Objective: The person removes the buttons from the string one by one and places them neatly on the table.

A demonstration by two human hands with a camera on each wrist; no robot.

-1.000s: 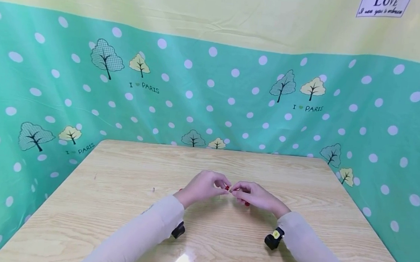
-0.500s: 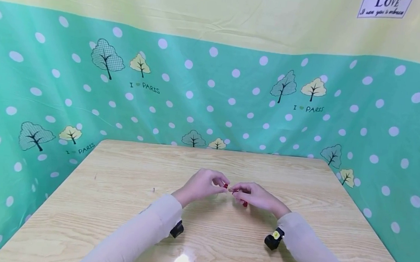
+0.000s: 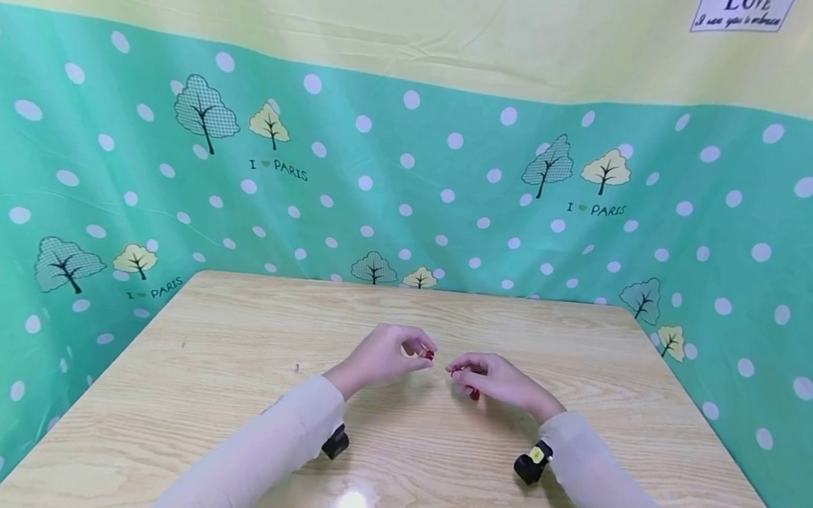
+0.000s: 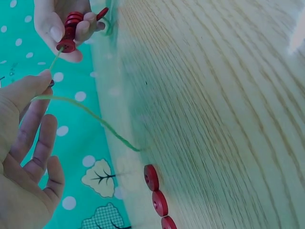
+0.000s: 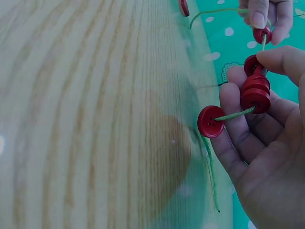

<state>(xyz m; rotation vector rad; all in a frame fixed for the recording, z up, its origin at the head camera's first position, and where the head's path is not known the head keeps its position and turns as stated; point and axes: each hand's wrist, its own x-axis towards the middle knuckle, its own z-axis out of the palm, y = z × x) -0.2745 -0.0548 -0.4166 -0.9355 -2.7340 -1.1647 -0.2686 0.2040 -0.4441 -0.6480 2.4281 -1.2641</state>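
Near left fingers point(image 4: 46, 136), red button row point(image 4: 160, 203)

Left grip point(image 3: 385, 352), right grip point(image 3: 496, 377): both apparently pinched

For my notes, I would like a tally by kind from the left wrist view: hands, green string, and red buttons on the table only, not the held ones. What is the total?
Hands, left hand and right hand: 2
Green string, partly hidden: 1
Red buttons on the table, lowest cut off by the edge: 3
Total: 6
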